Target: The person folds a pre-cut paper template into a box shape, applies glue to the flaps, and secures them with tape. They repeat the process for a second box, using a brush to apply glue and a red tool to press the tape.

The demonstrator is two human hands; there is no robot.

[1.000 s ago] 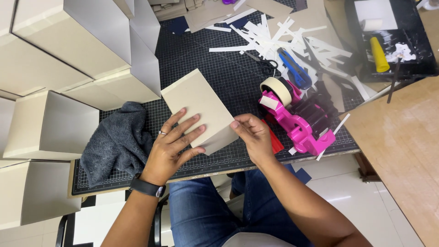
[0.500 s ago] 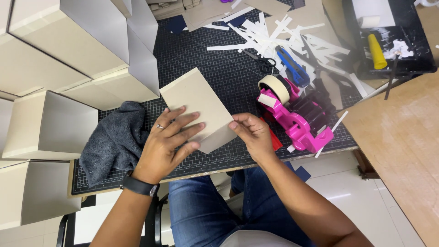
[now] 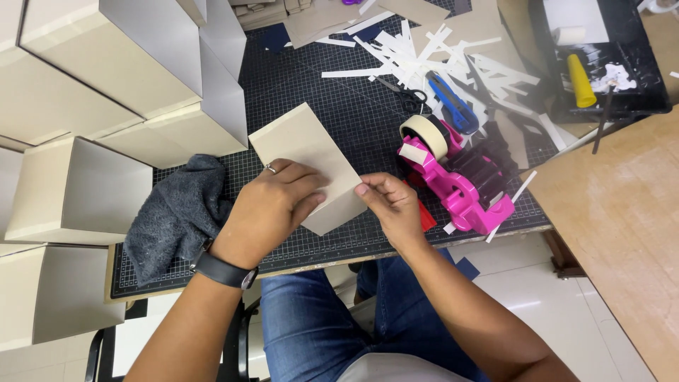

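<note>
On the cutting mat [image 3: 283,85], head view: our left hand [image 3: 272,209] lies flat, fingers spread, pinning the small beige box [image 3: 305,159] near the mat's front edge, and our right hand [image 3: 392,209] has its fingertips pinched together on the box's right edge. Pink tape dispenser [image 3: 460,180] sits just right of it, grey cloth [image 3: 177,212] just left. Judgement: keep the left palm pressing so the box can't slide, and work the edge with short, firm strokes.
</note>
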